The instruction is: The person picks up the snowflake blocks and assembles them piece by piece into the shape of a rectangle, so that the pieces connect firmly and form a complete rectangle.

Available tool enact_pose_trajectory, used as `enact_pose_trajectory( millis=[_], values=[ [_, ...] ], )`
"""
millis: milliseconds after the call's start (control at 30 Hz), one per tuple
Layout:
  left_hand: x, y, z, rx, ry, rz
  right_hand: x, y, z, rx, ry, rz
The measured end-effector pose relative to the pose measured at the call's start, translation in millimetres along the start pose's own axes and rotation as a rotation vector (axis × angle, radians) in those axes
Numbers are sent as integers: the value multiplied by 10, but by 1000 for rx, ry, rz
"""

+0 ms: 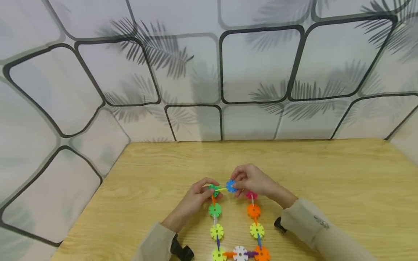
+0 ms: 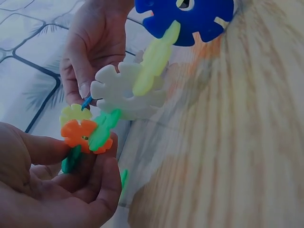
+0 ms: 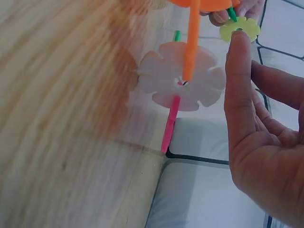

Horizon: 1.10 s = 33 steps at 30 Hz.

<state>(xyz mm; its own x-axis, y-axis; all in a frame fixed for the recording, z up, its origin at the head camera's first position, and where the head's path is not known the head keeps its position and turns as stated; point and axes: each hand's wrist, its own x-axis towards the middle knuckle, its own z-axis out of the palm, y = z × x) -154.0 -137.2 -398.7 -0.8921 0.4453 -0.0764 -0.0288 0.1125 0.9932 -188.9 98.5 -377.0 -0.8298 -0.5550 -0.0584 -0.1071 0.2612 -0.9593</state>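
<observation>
A chain of notched plastic discs lies on the table as an open-topped frame. At its upper left corner my left hand (image 1: 197, 194) pinches a green notched disc (image 1: 214, 190). My right hand (image 1: 253, 179) pinches a blue notched disc (image 1: 231, 186), and a thin yellow piece (image 1: 221, 189) spans between the two. Below the right hand, a pink disc (image 1: 251, 195) is partly hidden. The left wrist view has the left fingers round an orange disc (image 2: 78, 134); the right wrist view has a right fingertip against a yellow disc (image 3: 240, 29). Colours differ between views.
Down the left side run a green disc (image 1: 214, 210) and a yellow disc (image 1: 217, 231); the right side has an orange disc (image 1: 253, 210) and another yellow disc (image 1: 257, 230). A white disc (image 1: 240, 253) is along the near side. Behind the wooden table (image 1: 156, 163) stands a patterned wall.
</observation>
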Motion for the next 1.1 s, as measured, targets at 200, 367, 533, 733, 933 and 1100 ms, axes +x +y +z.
enact_pose_trajectory(
  millis=[200, 367, 533, 733, 933, 1100],
  values=[
    [7, -34, 2, -4, 17, -12, -3, -5, 40, 17, 33, -14],
    [16, -46, -3, 2, 8, -4, 1, -3, 47, 28, 37, -24],
    [26, -58, -11, 11, -5, -14, 15, 2, 53, 32, 41, -11],
    [31, -51, -11, -17, 16, -14, 23, -19, 102, 38, 24, -23],
    [18, -36, -19, -6, 11, -24, -19, -62, 178, 45, 70, -27],
    [7, -41, -9, -22, 15, -34, -21, -81, 260, 65, 120, -26]
  ],
)
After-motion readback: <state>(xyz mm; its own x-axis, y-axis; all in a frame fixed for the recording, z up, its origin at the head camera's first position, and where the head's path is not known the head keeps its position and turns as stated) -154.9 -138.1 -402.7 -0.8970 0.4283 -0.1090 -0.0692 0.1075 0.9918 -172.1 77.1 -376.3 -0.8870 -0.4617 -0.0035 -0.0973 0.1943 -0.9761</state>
